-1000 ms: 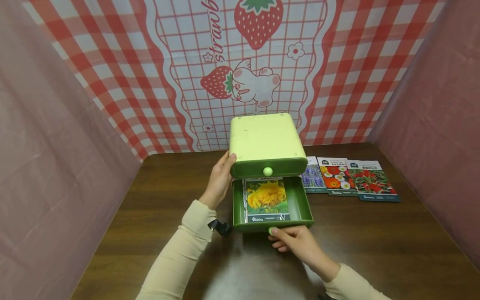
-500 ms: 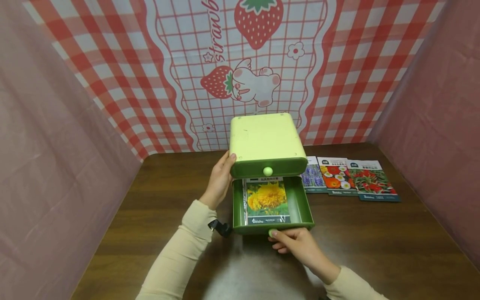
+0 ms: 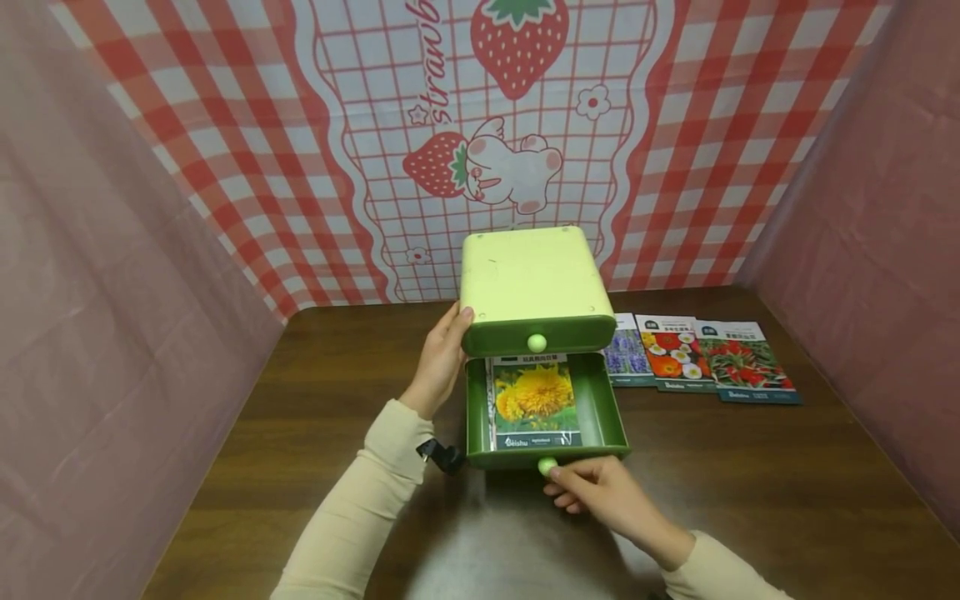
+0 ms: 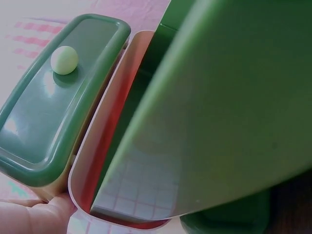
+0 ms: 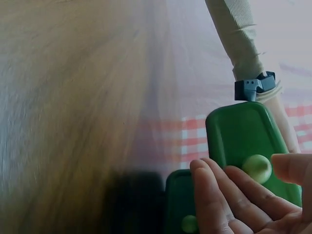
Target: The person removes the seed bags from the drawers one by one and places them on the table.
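Note:
A two-tier mini drawer unit (image 3: pixel 532 271) stands on the table, pale yellow-green on top with green drawer fronts. My left hand (image 3: pixel 437 358) holds its left side near the upper front corner, the thumb at the edge. The upper drawer (image 3: pixel 495 339) is closed. Pulled well out, the lower drawer (image 3: pixel 600 417) holds a seed packet (image 3: pixel 534 400) picturing yellow flowers, with another packet's edge showing at its left. At the lower drawer's round knob (image 5: pixel 257 168), my right hand (image 3: pixel 611 496) has its thumb on one side and extended fingers on the other, loosely around it.
Right of the unit, three seed packets overlap on the brown table (image 3: pixel 750 492): a purple-flowered one (image 3: pixel 627 354), an orange-and-white one (image 3: pixel 675 354) and a red-flowered one (image 3: pixel 746 362). A checked strawberry cloth (image 3: pixel 517 125) hangs behind; pink curtains (image 3: pixel 885 250) flank both sides.
The lower drawer came out slightly toward me. My right hand has since shifted a little right, loosening on the knob, which now shows more fully. My left hand stays in place.

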`<state>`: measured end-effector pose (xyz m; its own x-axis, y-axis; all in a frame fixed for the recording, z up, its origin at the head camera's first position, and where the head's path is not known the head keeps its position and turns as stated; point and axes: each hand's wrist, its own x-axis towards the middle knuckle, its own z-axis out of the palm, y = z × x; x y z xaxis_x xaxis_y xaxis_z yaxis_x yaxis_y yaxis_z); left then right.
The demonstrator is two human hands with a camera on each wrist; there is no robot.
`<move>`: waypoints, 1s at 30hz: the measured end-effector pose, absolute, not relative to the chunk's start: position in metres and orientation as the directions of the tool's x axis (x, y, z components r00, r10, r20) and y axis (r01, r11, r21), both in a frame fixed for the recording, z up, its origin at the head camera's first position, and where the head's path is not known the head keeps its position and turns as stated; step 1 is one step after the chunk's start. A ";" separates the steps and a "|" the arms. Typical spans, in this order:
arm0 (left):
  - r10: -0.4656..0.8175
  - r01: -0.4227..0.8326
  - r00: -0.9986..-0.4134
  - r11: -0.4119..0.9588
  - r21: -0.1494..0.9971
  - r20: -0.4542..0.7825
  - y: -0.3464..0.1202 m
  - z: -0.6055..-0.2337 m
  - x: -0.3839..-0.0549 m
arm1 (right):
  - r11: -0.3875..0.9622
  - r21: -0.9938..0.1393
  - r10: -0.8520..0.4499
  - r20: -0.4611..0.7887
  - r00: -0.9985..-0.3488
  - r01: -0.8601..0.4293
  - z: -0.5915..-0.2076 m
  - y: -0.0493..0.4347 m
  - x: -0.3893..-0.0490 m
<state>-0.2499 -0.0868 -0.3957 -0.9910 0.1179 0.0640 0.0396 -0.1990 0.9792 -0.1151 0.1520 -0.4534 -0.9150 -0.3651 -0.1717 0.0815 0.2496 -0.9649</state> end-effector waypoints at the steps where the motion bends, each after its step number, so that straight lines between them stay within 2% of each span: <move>1: 0.118 0.040 -0.991 -0.196 0.980 0.064 -0.087 -0.396 -0.250 | 0.259 -0.963 -0.378 -0.173 -0.909 0.075 -0.451 0.155 -0.115; 10: 0.123 0.046 -0.990 -0.196 0.979 0.071 -0.087 -0.395 -0.250 | 0.300 -0.953 -0.521 -0.123 -0.845 -0.047 -0.415 0.176 -0.114; 15: 0.123 0.043 -0.990 -0.192 0.980 0.068 -0.086 -0.395 -0.249 | 0.295 -0.934 -0.483 0.037 -0.875 -0.203 -0.387 0.184 -0.122; 18: 0.127 0.044 -0.989 -0.193 0.980 0.070 -0.087 -0.394 -0.249 | 0.372 -0.878 -0.399 0.140 -0.906 -0.300 -0.375 0.186 -0.129; 22: 0.133 0.043 -0.989 -0.192 0.981 0.069 -0.087 -0.395 -0.249 | 0.514 -0.758 -0.323 0.263 -0.909 -0.402 -0.365 0.184 -0.141; 26: 0.130 0.039 -0.989 -0.196 0.980 0.065 -0.087 -0.395 -0.249 | 0.609 -0.636 -0.320 0.349 -0.881 -0.473 -0.364 0.179 -0.153; 30: 0.124 0.044 -0.990 -0.196 0.980 0.070 -0.086 -0.395 -0.249 | 0.660 -0.552 -0.354 0.370 -0.859 -0.510 -0.369 0.174 -0.163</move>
